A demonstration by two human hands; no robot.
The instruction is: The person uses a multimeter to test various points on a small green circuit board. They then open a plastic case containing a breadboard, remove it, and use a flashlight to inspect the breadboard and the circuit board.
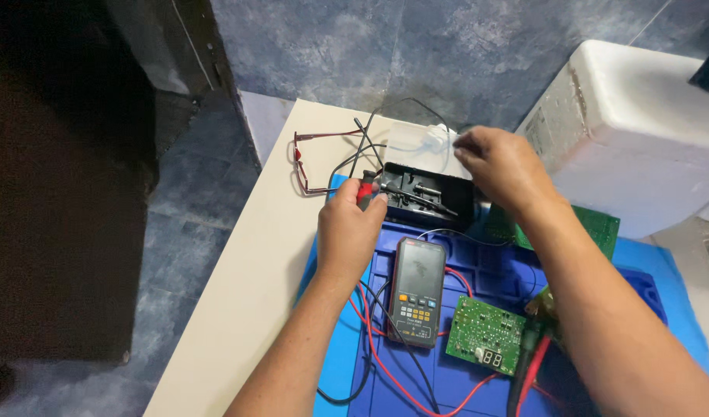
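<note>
Left hand [348, 229] clamps a red probe [364, 193] beside the black case [431, 202]; right hand [503, 166] pinches a white wire [439, 137] just beyond it.

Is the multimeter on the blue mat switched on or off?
On, apparently: the multimeter lies face up on the blue mat and its screen looks faintly lit, though glare leaves it uncertain.

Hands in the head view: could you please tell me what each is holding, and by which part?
The left hand grips a red test probe by its handle. The right hand pinches something small and white; what it is cannot be told.
</note>
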